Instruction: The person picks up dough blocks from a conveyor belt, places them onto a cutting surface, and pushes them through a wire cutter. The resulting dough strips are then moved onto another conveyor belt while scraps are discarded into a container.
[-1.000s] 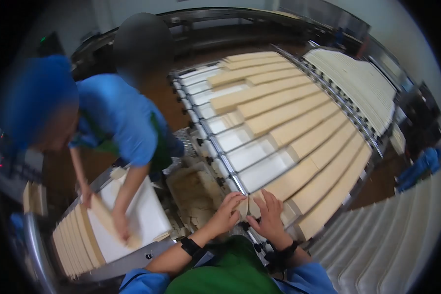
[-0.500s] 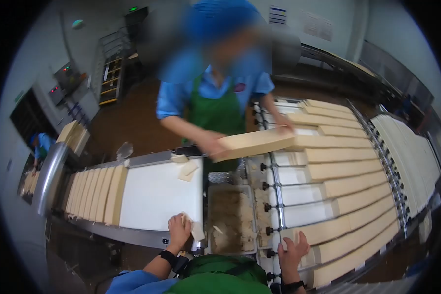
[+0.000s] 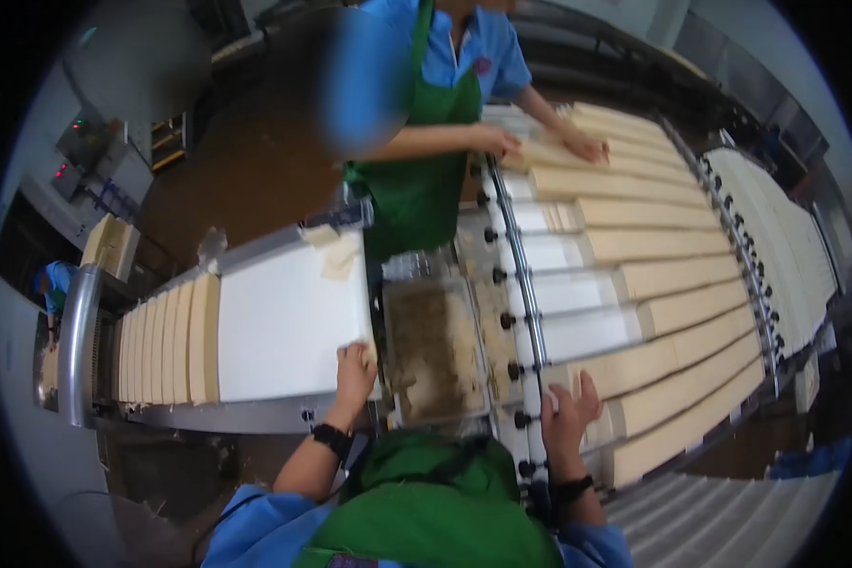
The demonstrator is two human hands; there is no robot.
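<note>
At the right end of the white belt [image 3: 289,327], my left hand [image 3: 355,379] has its fingers closed around something I cannot make out; a bit of pale material shows beside the fingertips. My right hand [image 3: 570,417] is at the near left edge of the slatted conveyor, fingers spread, close to the end of a long pale block [image 3: 653,363]. Rows of similar blocks lie in lanes on that conveyor. Thin pale scraps [image 3: 339,256] rest at the belt's far right corner.
A co-worker [image 3: 435,123] stands across, both hands at a far block. Between belt and conveyor sits a tray [image 3: 488,379] with crumbs. Upright slabs [image 3: 166,346] line the belt's left. A metal rail [image 3: 521,256] edges the conveyor. Another person [image 3: 57,284] is far left.
The view has tilted down. The co-worker's block has moved from the gap onto the far conveyor lanes. The scrap by my left hand no longer lies spread on the belt corner.
</note>
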